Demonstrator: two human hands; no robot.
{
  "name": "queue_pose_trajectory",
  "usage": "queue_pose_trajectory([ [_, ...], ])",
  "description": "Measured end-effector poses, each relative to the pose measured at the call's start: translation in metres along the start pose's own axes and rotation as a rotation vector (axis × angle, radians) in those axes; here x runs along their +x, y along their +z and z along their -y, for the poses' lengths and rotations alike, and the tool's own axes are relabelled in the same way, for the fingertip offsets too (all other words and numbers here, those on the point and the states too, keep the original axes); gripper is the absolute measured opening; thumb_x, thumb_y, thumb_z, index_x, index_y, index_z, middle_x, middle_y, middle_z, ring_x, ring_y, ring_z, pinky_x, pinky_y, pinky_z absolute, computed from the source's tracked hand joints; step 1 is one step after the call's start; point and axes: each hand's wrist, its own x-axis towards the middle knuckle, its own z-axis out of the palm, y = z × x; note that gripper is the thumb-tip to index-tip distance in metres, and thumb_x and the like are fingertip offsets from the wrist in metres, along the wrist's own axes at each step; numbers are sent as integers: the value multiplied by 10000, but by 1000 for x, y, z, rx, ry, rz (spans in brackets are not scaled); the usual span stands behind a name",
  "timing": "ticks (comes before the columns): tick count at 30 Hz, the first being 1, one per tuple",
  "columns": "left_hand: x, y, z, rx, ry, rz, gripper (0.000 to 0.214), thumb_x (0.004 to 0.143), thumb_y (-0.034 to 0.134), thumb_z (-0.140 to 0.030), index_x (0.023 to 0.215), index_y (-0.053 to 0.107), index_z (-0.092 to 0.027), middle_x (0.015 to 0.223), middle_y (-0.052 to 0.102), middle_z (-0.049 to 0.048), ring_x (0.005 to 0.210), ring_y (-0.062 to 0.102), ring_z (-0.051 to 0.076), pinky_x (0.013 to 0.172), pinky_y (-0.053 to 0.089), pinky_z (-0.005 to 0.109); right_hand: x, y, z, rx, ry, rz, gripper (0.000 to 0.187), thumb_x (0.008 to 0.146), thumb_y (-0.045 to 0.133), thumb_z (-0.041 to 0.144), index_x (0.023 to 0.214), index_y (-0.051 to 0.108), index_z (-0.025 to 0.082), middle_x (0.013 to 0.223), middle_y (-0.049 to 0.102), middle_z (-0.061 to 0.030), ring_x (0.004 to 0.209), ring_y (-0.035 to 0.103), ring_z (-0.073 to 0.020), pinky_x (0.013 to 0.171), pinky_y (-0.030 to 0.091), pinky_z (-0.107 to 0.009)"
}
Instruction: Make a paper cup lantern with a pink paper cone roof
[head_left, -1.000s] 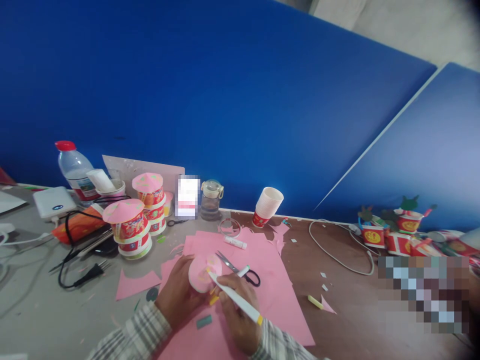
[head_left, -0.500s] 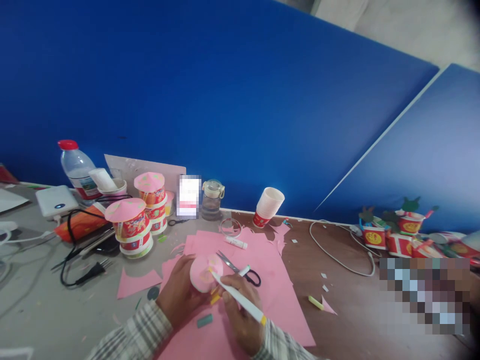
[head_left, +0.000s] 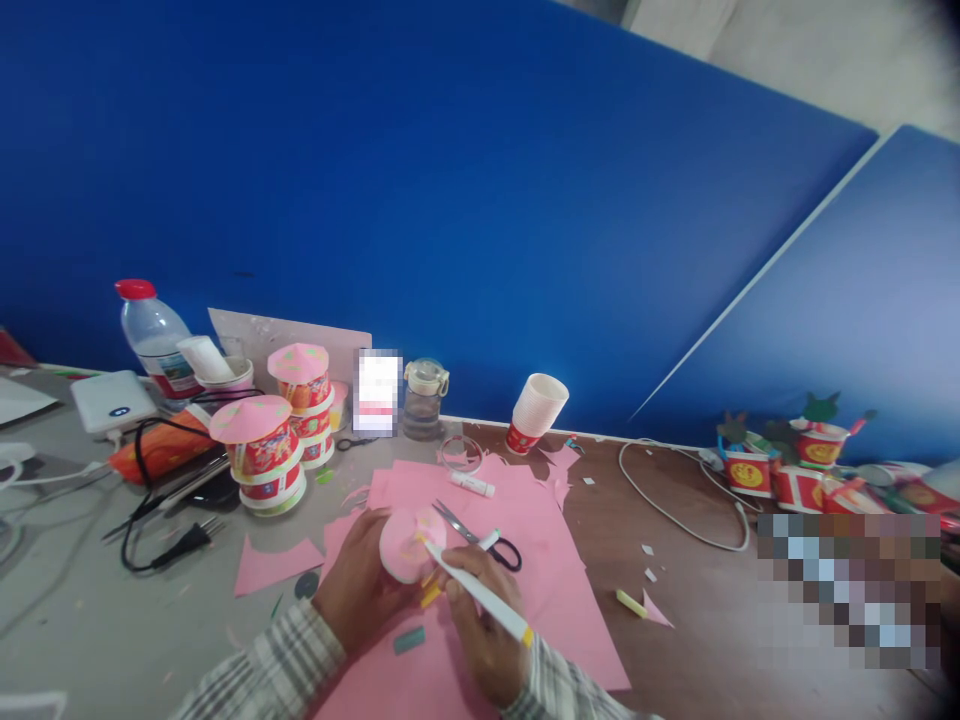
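My left hand (head_left: 367, 580) is closed around the side of a round pink paper piece (head_left: 401, 550) with a pale rim and yellowish marks. In my right hand (head_left: 487, 620) is a white marker with a yellow end (head_left: 487, 602), its tip on the pink round. What lies beneath the round is hidden. A yellow cap-like piece (head_left: 431, 594) shows between the hands. Scissors with dark handles (head_left: 480, 538) lie just beyond my right hand, near a white glue stick (head_left: 472, 484). Pink paper sheets (head_left: 555, 580) spread under both hands, with a grey-green block (head_left: 409, 640) on them.
Stacked red cups with pink cone tops (head_left: 266, 460) stand left, near a bottle (head_left: 157, 340) and a black plug (head_left: 180, 548). A clear jar (head_left: 424, 400) and a paper cup stack (head_left: 536, 412) stand by the blue partition (head_left: 480, 200). Decorated cups (head_left: 750, 472) sit right.
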Motion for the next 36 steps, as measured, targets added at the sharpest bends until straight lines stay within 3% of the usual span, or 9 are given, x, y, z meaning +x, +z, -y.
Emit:
queue_pose_trajectory([
  [17,-1,0,1,-31,-2,4,500,502,681,-386,968,538,-275,920,618,49,899,522,283,761,477,444,-2,3,-3,-47,-21,4,186,810,552,156,968,607,238,772,708,-3,654,689,-193,577,573,-263],
  [36,-1,0,1,-4,-6,9,478,517,667,-385,962,539,-265,914,620,48,892,525,274,760,478,441,2,1,-4,67,-39,37,247,789,553,85,992,602,215,763,695,-9,628,679,-178,575,577,-260],
])
